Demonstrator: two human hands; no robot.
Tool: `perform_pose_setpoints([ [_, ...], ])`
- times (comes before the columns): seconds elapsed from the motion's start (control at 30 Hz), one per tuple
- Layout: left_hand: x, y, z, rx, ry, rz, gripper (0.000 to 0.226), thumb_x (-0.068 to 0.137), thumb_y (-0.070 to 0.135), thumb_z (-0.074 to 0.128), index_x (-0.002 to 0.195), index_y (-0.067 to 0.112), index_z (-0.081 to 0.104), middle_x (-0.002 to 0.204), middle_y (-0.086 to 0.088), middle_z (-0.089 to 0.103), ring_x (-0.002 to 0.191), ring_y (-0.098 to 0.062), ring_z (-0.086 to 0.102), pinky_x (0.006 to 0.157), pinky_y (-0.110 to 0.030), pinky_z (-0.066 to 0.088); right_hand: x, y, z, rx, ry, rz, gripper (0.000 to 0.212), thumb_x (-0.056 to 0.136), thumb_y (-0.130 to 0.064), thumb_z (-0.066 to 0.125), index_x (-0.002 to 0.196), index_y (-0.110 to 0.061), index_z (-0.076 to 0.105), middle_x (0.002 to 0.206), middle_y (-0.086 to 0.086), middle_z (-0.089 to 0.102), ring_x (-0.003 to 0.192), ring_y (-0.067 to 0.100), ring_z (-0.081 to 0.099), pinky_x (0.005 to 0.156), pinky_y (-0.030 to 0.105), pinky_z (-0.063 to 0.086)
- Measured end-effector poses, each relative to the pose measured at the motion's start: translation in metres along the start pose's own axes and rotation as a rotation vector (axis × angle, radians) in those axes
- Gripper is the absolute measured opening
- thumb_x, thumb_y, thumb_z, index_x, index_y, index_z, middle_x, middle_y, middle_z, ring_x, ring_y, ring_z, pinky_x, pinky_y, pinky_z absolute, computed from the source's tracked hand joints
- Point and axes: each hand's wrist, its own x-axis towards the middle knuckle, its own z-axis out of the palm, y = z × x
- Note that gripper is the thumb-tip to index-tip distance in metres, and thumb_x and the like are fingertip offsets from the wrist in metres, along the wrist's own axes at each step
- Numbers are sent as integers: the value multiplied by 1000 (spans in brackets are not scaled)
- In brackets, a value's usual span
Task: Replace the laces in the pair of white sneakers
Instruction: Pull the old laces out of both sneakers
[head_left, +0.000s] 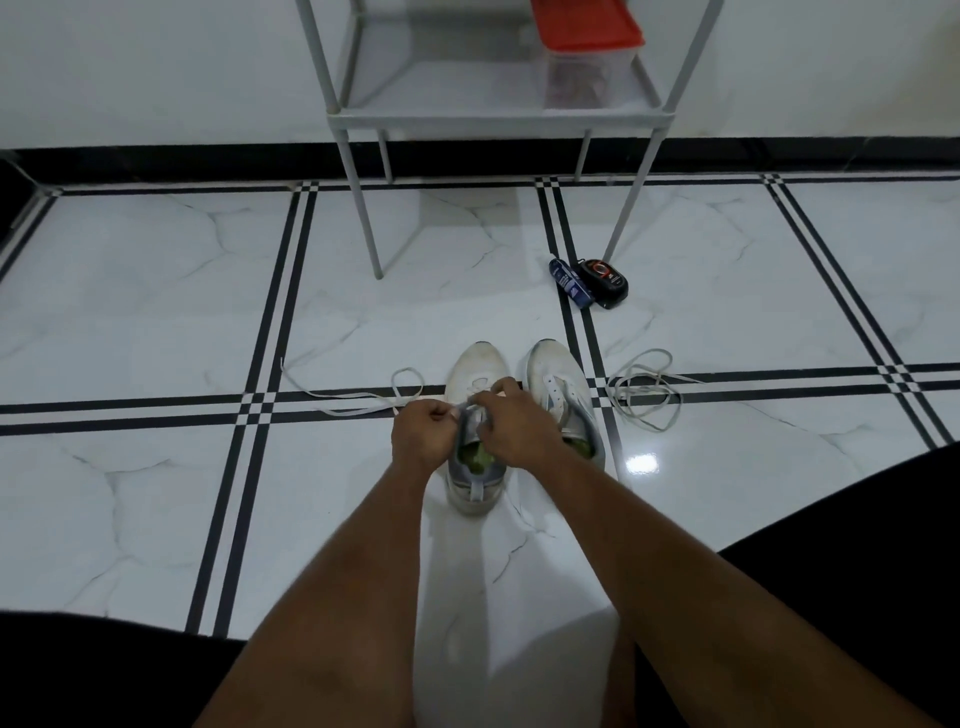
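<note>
2 white sneakers side by side on the tiled floor (156, 291), toes pointing away: left sneaker (475, 467) under both hands, right sneaker (563, 400) just beside it with bare eyelets. Left hand (423, 434) curled, pinching a lace (358, 408) that trails off leftward across the floor; right hand (511, 423) with fingers bent, pinching at the left sneaker's tongue or lace, exact hold hard to tell. Second lace (644, 389) heaped loose right of the pair; 2 dark bottles (589, 283) farther off by a grey shelf (493, 122) carrying a red-lidded box (587, 47).
</note>
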Motion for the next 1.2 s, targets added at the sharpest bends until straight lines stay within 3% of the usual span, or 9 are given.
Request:
perform_pose_setpoints([
  [0.17, -1, -2, 0, -27, -8, -28, 14, 92, 33, 72, 90, 23, 82, 94, 5, 80, 96, -21, 72, 91, -36, 57, 4, 1, 0, -48, 67, -64, 28, 101, -41, 65, 121, -23, 74, 135, 1, 52, 123, 25, 53, 86, 40, 55],
  [0.27, -3, -4, 0, -31, -9, -69, 18, 91, 34, 69, 94, 22, 82, 100, 3, 80, 99, -21, 70, 94, -35, 56, 4, -1, -6, 201, 322, 186, 15, 97, -30, 65, 103, -21, 76, 122, 4, 58, 113, 26, 59, 84, 41, 57],
  [0.33, -1, -7, 0, -56, -28, -104, 22, 85, 42, 67, 88, 26, 81, 93, 7, 79, 95, -21, 73, 94, -37, 58, 3, 3, -11, 256, 430, 316, 24, 94, -23, 62, 115, -21, 72, 127, 8, 55, 116, 31, 55, 89, 45, 55],
  [0.53, 14, -26, 8, -110, -60, -113, 21, 74, 46, 65, 80, 32, 79, 82, 11, 77, 85, -22, 75, 86, -44, 63, 4, -2, -6, -19, 95, 24, 34, 96, -43, 64, 126, -29, 73, 139, 7, 49, 130, 30, 42, 100, 45, 49],
  [0.67, 4, -14, 2, -84, -68, -108, 19, 80, 40, 65, 82, 28, 80, 84, 12, 77, 86, -19, 74, 88, -41, 61, 3, -3, 7, -98, 60, -70, 22, 101, -34, 61, 112, -25, 78, 129, 7, 56, 124, 31, 46, 97, 44, 48],
  [0.8, 2, -13, 1, -96, -52, -122, 16, 84, 40, 68, 85, 28, 79, 86, 11, 78, 88, -20, 74, 91, -39, 60, 15, -3, -18, 521, 449, 385, 23, 93, -26, 56, 97, -25, 78, 118, 8, 64, 115, 30, 60, 88, 35, 52],
  [0.9, 1, -10, 2, -72, -42, -114, 12, 88, 35, 70, 78, 29, 74, 89, 8, 77, 90, -20, 72, 92, -37, 58, 13, 6, -36, 374, 608, 493, 31, 93, -17, 61, 124, -21, 68, 131, 14, 53, 123, 34, 48, 92, 38, 46],
  [1.1, 3, -10, 3, -71, -50, -117, 12, 84, 38, 69, 81, 29, 77, 90, 10, 77, 91, -20, 73, 93, -39, 59, -4, -4, 2, -124, 108, -9, 33, 99, -43, 62, 127, -28, 72, 145, 9, 46, 134, 32, 39, 108, 47, 42],
  [1.2, 1, -8, 2, -57, -52, -111, 10, 86, 33, 70, 84, 27, 77, 94, 8, 78, 94, -19, 70, 92, -35, 57, -5, -7, 5, -38, 85, -46, 21, 101, -33, 61, 110, -27, 79, 134, 5, 53, 126, 29, 43, 105, 43, 41],
])
